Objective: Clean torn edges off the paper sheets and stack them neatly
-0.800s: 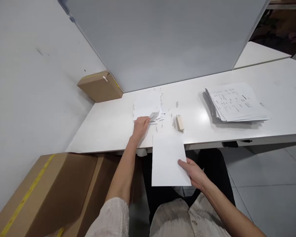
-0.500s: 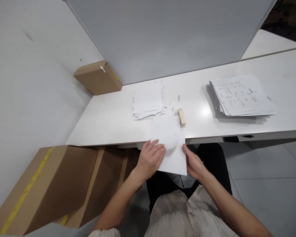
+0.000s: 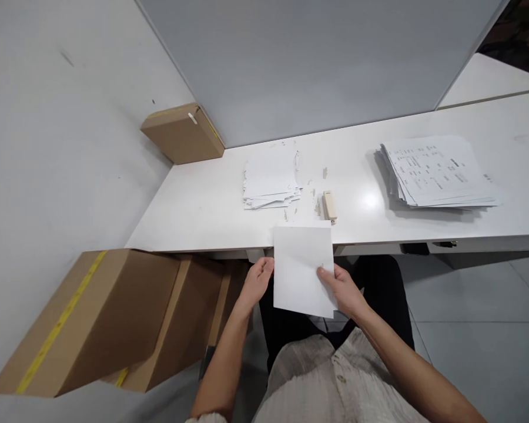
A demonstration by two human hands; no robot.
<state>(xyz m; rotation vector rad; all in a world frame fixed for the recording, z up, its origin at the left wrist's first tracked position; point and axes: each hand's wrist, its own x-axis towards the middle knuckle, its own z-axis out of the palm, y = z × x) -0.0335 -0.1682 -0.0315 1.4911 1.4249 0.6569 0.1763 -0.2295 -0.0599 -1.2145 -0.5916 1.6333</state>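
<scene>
Over the desk's front edge and my lap, a white sheet of paper (image 3: 300, 288) is held nearly flat; whether it is one sheet or a few I cannot tell. My right hand (image 3: 344, 289) grips its right edge, thumb on top and fingers underneath. At the left edge, my left hand (image 3: 258, 283) has its fingers curled against the paper, some of them hidden. Just beyond the sheet lies a small cream-coloured oblong tool (image 3: 330, 205), perhaps a stapler. A loose stack of white papers (image 3: 271, 176) rests behind, slightly left.
On the right of the white desk (image 3: 194, 211) sits a thick pile of printed sheets (image 3: 436, 170). A cardboard box (image 3: 183, 135) stands in the back left corner. Larger taped cartons (image 3: 101, 317) are on the left below the desk. A grey panel (image 3: 312, 70) rises behind.
My left hand has moved from on top of the paper to its left edge. My right thumb now lies over the paper. The sheet has come off the desk toward me and lies flatter.
</scene>
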